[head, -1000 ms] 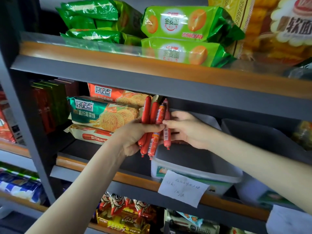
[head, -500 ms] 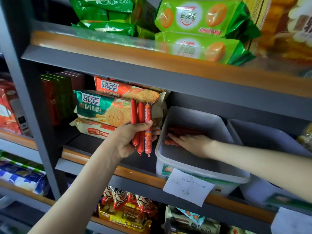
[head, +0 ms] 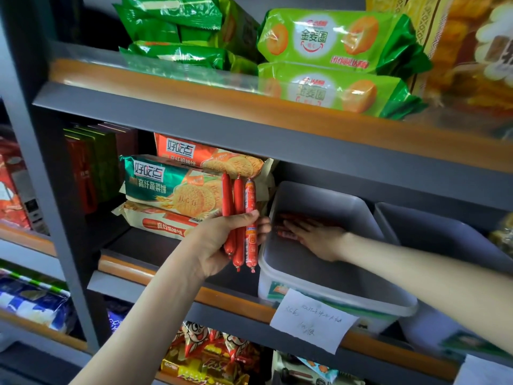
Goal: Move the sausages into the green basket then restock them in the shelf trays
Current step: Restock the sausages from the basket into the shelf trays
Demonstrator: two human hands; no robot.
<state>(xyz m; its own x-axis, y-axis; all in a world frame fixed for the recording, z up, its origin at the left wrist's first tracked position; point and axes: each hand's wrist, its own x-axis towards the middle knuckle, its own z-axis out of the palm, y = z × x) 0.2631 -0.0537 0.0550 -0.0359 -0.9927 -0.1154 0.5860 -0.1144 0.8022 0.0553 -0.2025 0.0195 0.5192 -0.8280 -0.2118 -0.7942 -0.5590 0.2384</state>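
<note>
Standing almost upright, three red sausages are held side by side in the left hand, just to the left of a pale grey tray on the middle shelf. The left hand grips them round their lower half, thumb across the front and fingers curled behind, so the tops stick up above the hand and the tied ends hang below it. The sausage on the right carries a printed label, while the other two look plain red.

Inside the tray, the right hand lies palm down with its fingers stretched out flat towards the far left corner. It rests on more sausages that lie along the tray floor there, and it grips nothing. How many lie under it is hard to tell in the dim light.

A white paper note with handwriting hangs from the tray's front edge, over the wooden strip of the shelf. A second grey tray sits just beside the first, on its right.

Behind the held sausages, and left of the tray, stacked biscuit packs in green and orange wrappers lie on the same shelf, with dark boxes standing further left. The shelf above holds bright green packs piled two high. On the shelf below lie red and yellow snack packets
</note>
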